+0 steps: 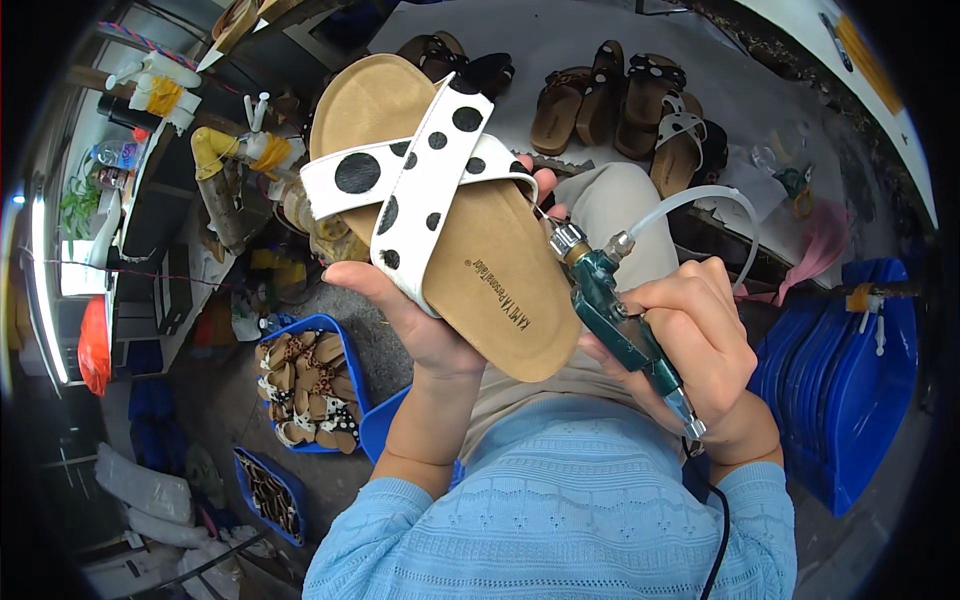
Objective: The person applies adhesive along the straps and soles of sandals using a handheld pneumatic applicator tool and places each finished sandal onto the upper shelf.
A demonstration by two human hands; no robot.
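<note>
A tan-soled sandal (495, 265) with crossed white straps and black spots rests tilted in my left hand (430, 325). My thumb shows at its near left side, and fingertips curl round its far right edge. In my right hand (700, 335) is a dark green glue gun (612, 320) with a metal nozzle end, a clear tube and a black cord at its rear. Its thin tip points at the right end of a strap, close to the sole's edge; whether it touches I cannot tell.
Several finished-looking sandals (580, 100) stand on the grey bench ahead. A blue bin (350, 370) full of sandals sits on the floor at left, beside a smaller blue bin (300, 505). Stacked blue trays (850, 390) stand at right. Yellow-taped pipe fittings (215, 150) jut out at upper left.
</note>
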